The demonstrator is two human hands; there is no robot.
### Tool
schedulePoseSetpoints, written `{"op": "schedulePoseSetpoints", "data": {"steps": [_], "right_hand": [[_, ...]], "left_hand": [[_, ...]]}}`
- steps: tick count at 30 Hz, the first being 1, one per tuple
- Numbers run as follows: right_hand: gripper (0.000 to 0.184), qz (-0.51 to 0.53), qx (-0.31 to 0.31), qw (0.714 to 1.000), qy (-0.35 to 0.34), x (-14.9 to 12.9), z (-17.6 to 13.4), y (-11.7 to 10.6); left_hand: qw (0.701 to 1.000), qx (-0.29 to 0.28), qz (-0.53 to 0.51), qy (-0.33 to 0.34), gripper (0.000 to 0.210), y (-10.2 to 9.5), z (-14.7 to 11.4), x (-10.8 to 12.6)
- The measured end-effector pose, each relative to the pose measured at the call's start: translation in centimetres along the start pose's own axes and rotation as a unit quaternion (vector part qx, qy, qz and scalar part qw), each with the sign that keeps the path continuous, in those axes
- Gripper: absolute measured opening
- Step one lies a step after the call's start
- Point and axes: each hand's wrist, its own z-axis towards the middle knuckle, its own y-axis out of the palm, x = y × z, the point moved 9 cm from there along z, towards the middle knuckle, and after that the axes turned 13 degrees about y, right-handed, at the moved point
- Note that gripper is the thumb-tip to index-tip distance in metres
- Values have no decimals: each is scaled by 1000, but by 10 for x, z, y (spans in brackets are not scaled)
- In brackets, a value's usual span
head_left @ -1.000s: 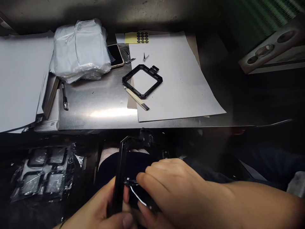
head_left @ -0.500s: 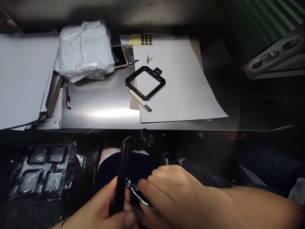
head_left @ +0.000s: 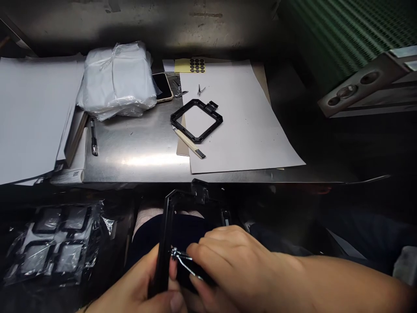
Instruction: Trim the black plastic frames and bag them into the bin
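My left hand [head_left: 153,282] is closed around one side of a black plastic frame [head_left: 165,230], held upright over my lap. Pinched in my right hand [head_left: 231,261] is a pair of shiny nail clippers [head_left: 182,255], with the jaws against the inner edge of that side. Fingers hide part of the clippers, and the frame's lower part is hidden behind my hands. A second black frame [head_left: 177,117] with a clip-like tab lies on white paper [head_left: 244,130] on the metal table. A cream-handled craft knife [head_left: 189,141] touches its near left side.
A wrapped stack of clear bags [head_left: 117,82], a phone [head_left: 163,87] and a pen [head_left: 94,137] lie left of the paper. Small metal clippers [head_left: 200,90] and a yellow sticker sheet [head_left: 185,66] are behind the frame. Bagged black frames [head_left: 55,239] sit low at left.
The view has tilted slightly, so the table things appear lower. Both hands keep their grip at nearly the same spot on the frame, and the clippers' angle has shifted a little.
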Motion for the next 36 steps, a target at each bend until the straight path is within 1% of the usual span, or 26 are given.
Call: {"op": "schedulePoseSetpoints", "data": {"steps": [3, 6, 8, 10, 12, 14, 15, 16, 17, 18, 19, 20, 21, 22, 23, 24, 25, 28, 30, 31, 32, 33, 34, 35, 36], "right_hand": [[20, -2, -11, 1000, 10, 1, 0, 2], [20, 15, -51, 998, 24, 4, 3, 6], [20, 39, -90, 995, 26, 5, 6, 8], [19, 87, -151, 984, 35, 6, 9, 13], [17, 169, -224, 958, 61, 8, 10, 19], [15, 270, -283, 912, 127, 19, 11, 26], [14, 322, -294, 884, 168, 28, 11, 29], [14, 368, -293, 858, 204, 39, 13, 31], [16, 400, -274, 842, 238, 55, 15, 30], [19, 411, -231, 841, 268, 74, 18, 27], [22, 397, -170, 853, 294, 98, 21, 20], [23, 352, -89, 874, 323, 125, 22, 9], [23, 275, 6, 893, 355, 154, 19, -6], [23, 179, 99, 900, 385, 180, 13, -22], [25, 78, 172, 894, 407, 201, 6, -36], [28, -8, 223, 882, 414, 218, 0, -45], [30, -37, 242, 875, 418, 236, -4, -47], [34, -80, 254, 860, 435, 277, -12, -41], [39, -106, 266, 846, 450, 284, -15, -39], [43, -97, 278, 842, 452, 280, -16, -39], [46, -70, 286, 845, 447, 270, -14, -38], [47, -33, 287, 853, 435, 256, -10, -35], [46, 43, 273, 867, 415, 239, -3, -28], [41, 100, 230, 884, 395, 218, 6, -17], [38, 146, 174, 898, 376, 196, 17, -3]], "left_hand": [[1000, -7, -30, 4, 27, 3, 1, 2], [997, -4, -71, 7, 30, 6, 4, 6], [995, 2, -99, 7, 27, 8, 6, 9], [992, -4, -127, 13, 20, 12, 7, 13], [990, -17, -139, 12, 16, 16, 7, 13], [990, -25, -139, -3, 22, 17, 8, 8], [990, -17, -137, -11, 26, 15, 8, 5], [989, -7, -144, -10, 26, 12, 10, 2], [987, 4, -161, -3, 23, 8, 12, 0], [983, 18, -182, 8, 17, 2, 14, -1], [979, 36, -201, 20, 10, -5, 16, -2], [975, 55, -215, 29, 6, -12, 18, -3], [971, 76, -224, 37, 5, -21, 19, -3], [968, 99, -225, 41, 6, -29, 19, -4], [967, 121, -221, 47, 8, -37, 17, -4], [964, 140, -219, 55, 9, -44, 16, -2], [960, 158, -222, 62, 10, -49, 13, 0], [945, 201, -248, 72, 12, -57, 6, 4], [935, 233, -253, 82, 12, -62, 2, 6], [930, 250, -253, 92, 11, -65, 0, 7], [923, 269, -254, 103, 9, -68, -1, 8], [915, 288, -258, 115, 6, -71, -2, 9], [905, 306, -268, 124, 5, -73, -1, 9], [894, 322, -282, 133, 3, -74, -1, 8], [883, 333, -297, 142, 2, -73, 1, 8]]}}
